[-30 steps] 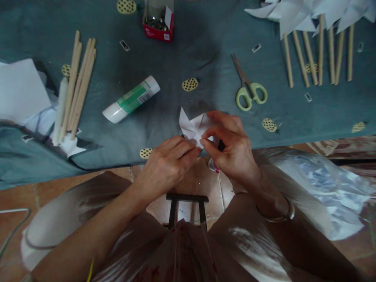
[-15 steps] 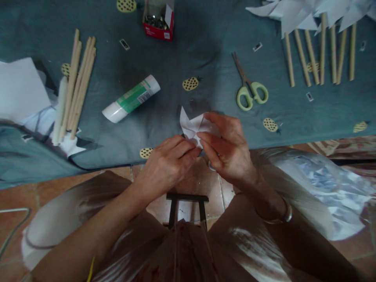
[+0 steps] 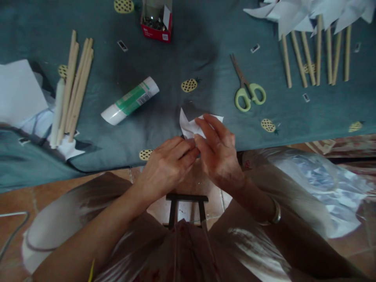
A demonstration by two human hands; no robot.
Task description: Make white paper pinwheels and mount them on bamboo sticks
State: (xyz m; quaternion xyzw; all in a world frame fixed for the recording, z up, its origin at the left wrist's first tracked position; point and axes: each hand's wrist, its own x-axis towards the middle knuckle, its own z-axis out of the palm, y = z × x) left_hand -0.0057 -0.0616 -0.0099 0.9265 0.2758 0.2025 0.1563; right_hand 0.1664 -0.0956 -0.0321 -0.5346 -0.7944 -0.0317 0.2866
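No word or number legible. White tube (image 3: 115, 114): green label (image 3: 128, 102) round middle, pale print too blurred to read; barcode (image 3: 143, 96) toward upper right end, digits too small. Red box (image 3: 154, 34): small white square mark (image 3: 165, 37) at right of front face, content unclear; pale print (image 3: 146, 30) at left, unreadable. Blue-green cloth (image 3: 202, 23): small dark oblong patches (image 3: 122, 46) with white borders, any lettering too small.

Folded white paper pinwheel (image 3: 188, 127), partly hidden
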